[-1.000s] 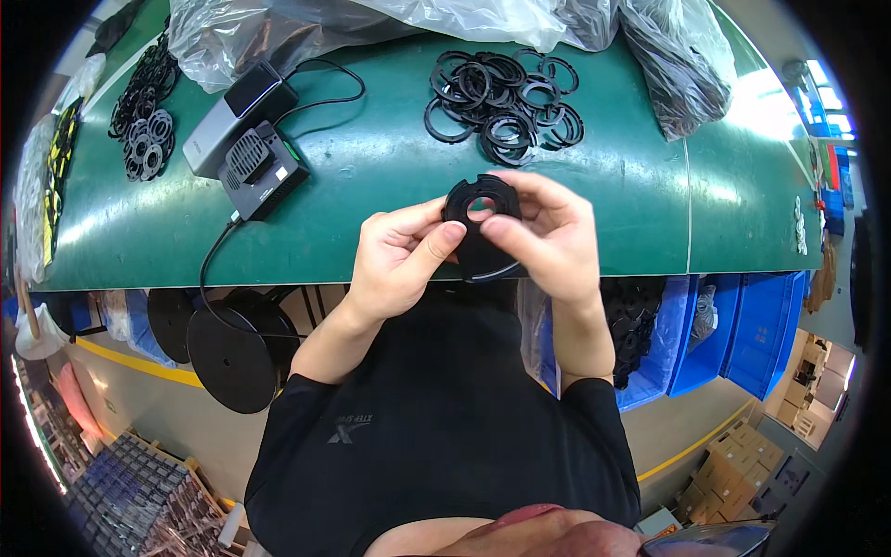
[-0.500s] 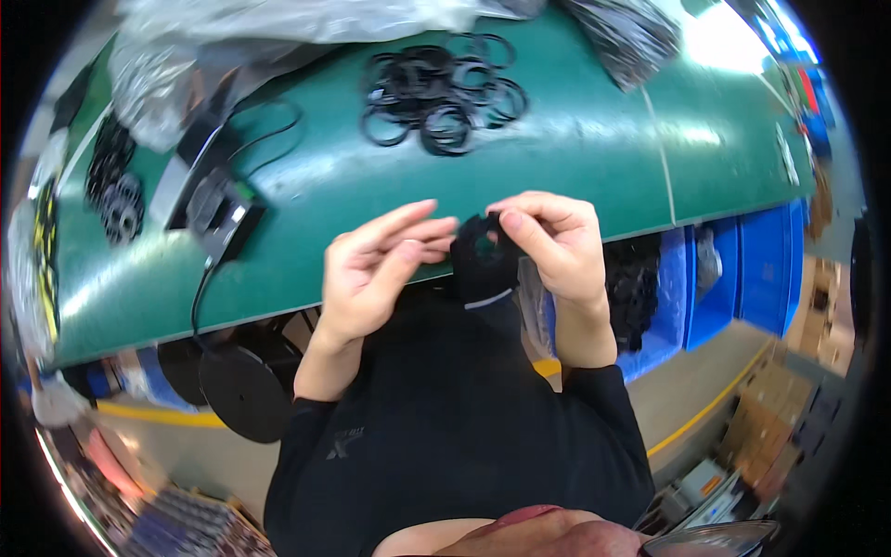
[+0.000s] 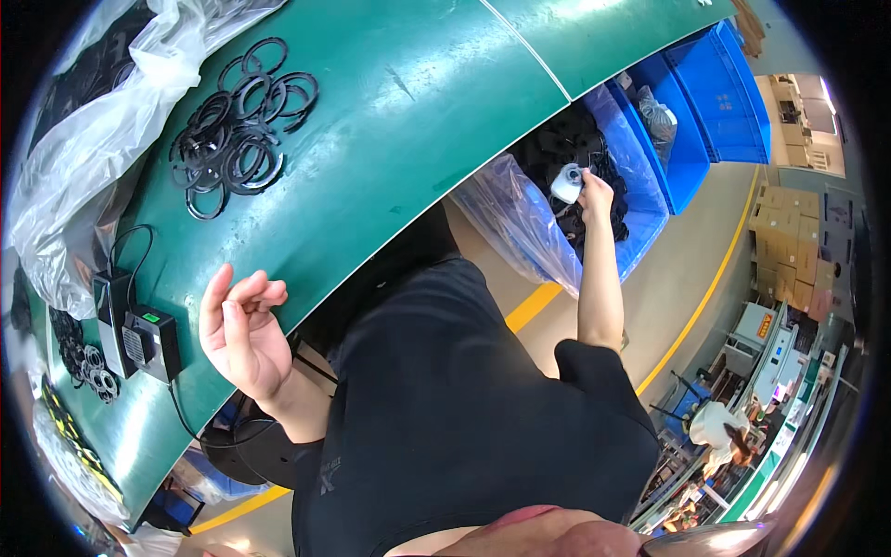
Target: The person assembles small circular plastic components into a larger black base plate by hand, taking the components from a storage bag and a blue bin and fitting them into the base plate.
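My right hand [image 3: 596,197] reaches out over the lined blue bin to the right of the table. Its fingers pinch a small black-and-white part [image 3: 565,186] with a pale face and a dark rounded end; its exact kind cannot be made out. Beneath it in the bin lies a heap of black plastic parts [image 3: 608,167]. Over the table's near edge, my left hand [image 3: 246,336] is raised with loosely curled fingers apart and nothing in them. Nearest to that hand is a small black device [image 3: 151,342] with a green display and a cable.
A pile of black rings [image 3: 243,130] lies on the green table [image 3: 399,102]. Clear plastic sheeting [image 3: 153,111] covers the far left. The bin's clear liner [image 3: 515,213] hangs over its side. Another blue bin [image 3: 673,121] adjoins it. A black round seat [image 3: 237,450] is below the table.
My right hand has moved from in front of my chest to over the bin, taking the part along. My left hand has come away from the part, leftward. The view has turned rightward.
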The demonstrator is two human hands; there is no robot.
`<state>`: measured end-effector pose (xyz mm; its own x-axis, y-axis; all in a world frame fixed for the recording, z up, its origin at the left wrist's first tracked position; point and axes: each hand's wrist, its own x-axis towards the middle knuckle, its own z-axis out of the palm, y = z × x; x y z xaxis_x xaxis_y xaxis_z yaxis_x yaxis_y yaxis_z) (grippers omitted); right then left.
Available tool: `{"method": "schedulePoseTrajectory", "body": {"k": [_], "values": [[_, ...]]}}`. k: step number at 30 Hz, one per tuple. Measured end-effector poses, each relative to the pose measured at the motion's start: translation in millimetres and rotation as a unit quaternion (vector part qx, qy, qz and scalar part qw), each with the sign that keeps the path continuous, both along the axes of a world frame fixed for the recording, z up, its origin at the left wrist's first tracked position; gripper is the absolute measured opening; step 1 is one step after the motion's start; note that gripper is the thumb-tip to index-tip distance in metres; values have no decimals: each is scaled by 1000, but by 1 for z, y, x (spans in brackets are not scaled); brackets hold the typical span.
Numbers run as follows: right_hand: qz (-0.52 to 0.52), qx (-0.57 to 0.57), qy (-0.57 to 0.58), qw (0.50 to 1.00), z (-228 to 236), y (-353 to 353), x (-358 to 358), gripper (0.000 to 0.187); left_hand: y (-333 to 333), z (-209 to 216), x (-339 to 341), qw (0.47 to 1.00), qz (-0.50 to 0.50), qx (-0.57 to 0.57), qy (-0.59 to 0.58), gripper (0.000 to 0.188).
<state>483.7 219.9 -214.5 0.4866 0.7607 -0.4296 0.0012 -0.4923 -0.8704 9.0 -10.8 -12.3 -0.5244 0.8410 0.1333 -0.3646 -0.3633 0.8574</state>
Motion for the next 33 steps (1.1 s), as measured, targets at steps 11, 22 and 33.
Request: {"method": "schedulePoseTrajectory", "body": {"k": [11, 22, 33], "values": [[-12, -2, -117, 993, -74, 20, 3, 32, -1, 4, -2, 999, 28, 16, 3, 34], [724, 142, 38, 674, 251, -30, -162, 15, 5, 9, 7, 1000, -12, -23, -18, 31], [667, 496, -88, 549, 359, 34, -464, 20, 4, 14, 0, 999, -18, -29, -2, 30]]}}
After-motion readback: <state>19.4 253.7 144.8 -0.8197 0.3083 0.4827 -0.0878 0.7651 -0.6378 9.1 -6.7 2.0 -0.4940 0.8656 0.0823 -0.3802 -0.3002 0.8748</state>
